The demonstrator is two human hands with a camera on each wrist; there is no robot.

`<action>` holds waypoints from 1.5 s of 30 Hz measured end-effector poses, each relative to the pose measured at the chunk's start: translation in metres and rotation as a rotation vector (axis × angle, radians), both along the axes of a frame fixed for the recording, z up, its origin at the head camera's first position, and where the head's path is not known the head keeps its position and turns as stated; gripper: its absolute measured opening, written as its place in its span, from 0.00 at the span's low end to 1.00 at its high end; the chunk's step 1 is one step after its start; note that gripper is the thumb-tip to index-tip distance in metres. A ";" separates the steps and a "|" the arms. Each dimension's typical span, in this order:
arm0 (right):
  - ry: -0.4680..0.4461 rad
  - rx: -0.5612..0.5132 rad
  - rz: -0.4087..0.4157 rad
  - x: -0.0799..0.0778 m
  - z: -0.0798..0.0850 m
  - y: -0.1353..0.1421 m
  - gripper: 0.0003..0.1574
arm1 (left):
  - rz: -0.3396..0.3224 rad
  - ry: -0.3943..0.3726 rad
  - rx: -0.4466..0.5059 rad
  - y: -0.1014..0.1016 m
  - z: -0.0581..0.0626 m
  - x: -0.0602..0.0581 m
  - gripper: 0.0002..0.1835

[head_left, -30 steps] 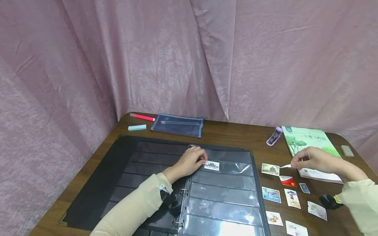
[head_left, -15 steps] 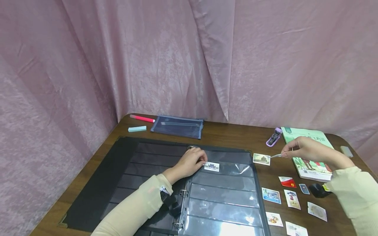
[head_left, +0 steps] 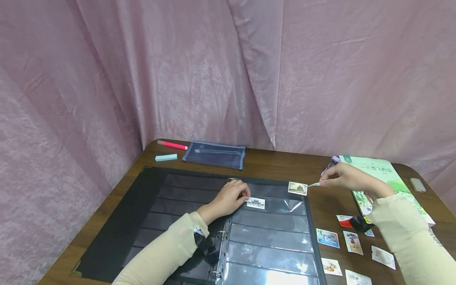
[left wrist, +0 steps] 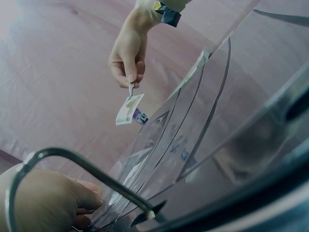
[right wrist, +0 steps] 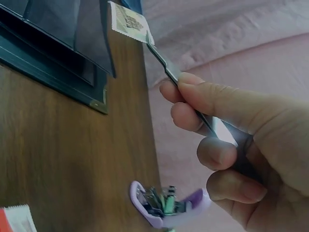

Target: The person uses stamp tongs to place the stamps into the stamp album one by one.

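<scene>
My right hand (head_left: 340, 176) pinches a pair of tweezers (right wrist: 166, 67) between thumb and fingers. The tweezers' tips hold a perforated stamp (head_left: 297, 189) with a building on it, above the upper right part of the open stamp album (head_left: 306, 221). My left hand (head_left: 229, 199) rests near the album's rings, its curled fingers at the left end of a clear pocket strip (head_left: 278, 200), seemingly pinching its edge; the fingertips are partly hidden. Just right of those fingers, a grey building stamp (head_left: 256, 203) lies in that row.
Several stamps, among them a blue one (head_left: 327, 238), lie right of the album. Behind my right hand are a green book (head_left: 381, 168) and a purple stapler-like object (right wrist: 169, 205). A mesh pouch (head_left: 213, 155), a red pen (head_left: 172, 145) and a pale blue block (head_left: 166, 157) lie at the back.
My right hand has carried the stamp in the tweezers leftward and a little back, from the table by the other stamps to above the album page. My left hand has stayed in place.
</scene>
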State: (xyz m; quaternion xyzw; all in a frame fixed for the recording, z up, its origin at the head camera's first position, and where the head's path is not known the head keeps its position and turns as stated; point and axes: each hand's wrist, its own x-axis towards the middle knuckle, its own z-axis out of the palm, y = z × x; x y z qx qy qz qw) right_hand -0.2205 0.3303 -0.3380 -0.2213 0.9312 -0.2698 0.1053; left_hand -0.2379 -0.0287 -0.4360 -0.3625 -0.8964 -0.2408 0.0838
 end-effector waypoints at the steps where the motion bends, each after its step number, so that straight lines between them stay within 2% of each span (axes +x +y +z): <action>1: 0.007 -0.011 0.015 -0.001 -0.002 -0.001 0.07 | -0.001 0.001 0.002 0.000 0.000 0.000 0.03; 9: 0.009 -0.053 0.048 -0.011 -0.014 -0.014 0.10 | -0.003 0.009 0.006 0.000 0.001 0.001 0.03; 14: -0.047 -0.072 0.055 -0.016 -0.021 -0.022 0.10 | 0.001 0.001 -0.003 0.000 0.001 0.001 0.03; 20: -0.085 -0.029 0.014 -0.018 -0.029 -0.030 0.10 | 0.001 -0.006 -0.012 0.001 -0.001 0.002 0.02; 27: -0.081 -0.050 0.061 -0.021 -0.035 -0.036 0.10 | 0.004 0.000 -0.003 0.002 -0.003 0.001 0.03; 35: -0.120 -0.040 0.056 -0.020 -0.035 -0.045 0.10 | 0.014 -0.015 -0.007 0.001 -0.001 0.000 0.03; 45: -0.134 -0.046 0.126 -0.021 -0.038 -0.052 0.08 | 0.024 -0.028 -0.015 0.001 0.000 0.001 0.03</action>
